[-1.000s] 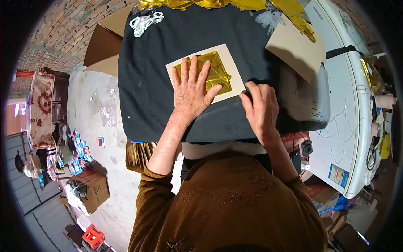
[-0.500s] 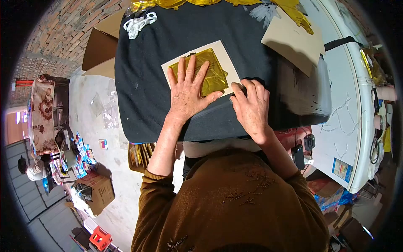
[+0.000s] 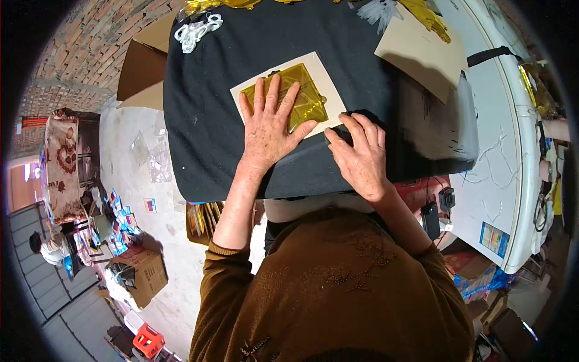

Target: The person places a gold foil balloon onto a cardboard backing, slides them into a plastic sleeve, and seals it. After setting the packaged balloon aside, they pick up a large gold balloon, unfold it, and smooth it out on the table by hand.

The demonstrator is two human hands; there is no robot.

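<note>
A folded gold foil sheet (image 3: 310, 98) lies on a pale cardboard square (image 3: 325, 84), which rests on a black cloth (image 3: 205, 127). Pressed flat on the foil is my left hand (image 3: 265, 130), its fingers spread and the thumb near the card's lower edge. My right hand (image 3: 362, 154) is at the card's lower right corner, thumb and forefinger apart, fingers bent, with nothing visible between them. A faint pale streak, perhaps clear film, shows on the cloth between the two hands.
Gold foil pieces (image 3: 425, 21), clear strips (image 3: 379, 13) and another card (image 3: 416, 54) lie at the far right; a white cord bundle (image 3: 198, 31) is far left. A white appliance (image 3: 494, 145) stands right. A person (image 3: 53, 248) is in the left background.
My right thumb has moved left and away from the forefinger, off the card's corner. My left hand stays flat on the foil. The view has shifted slightly.
</note>
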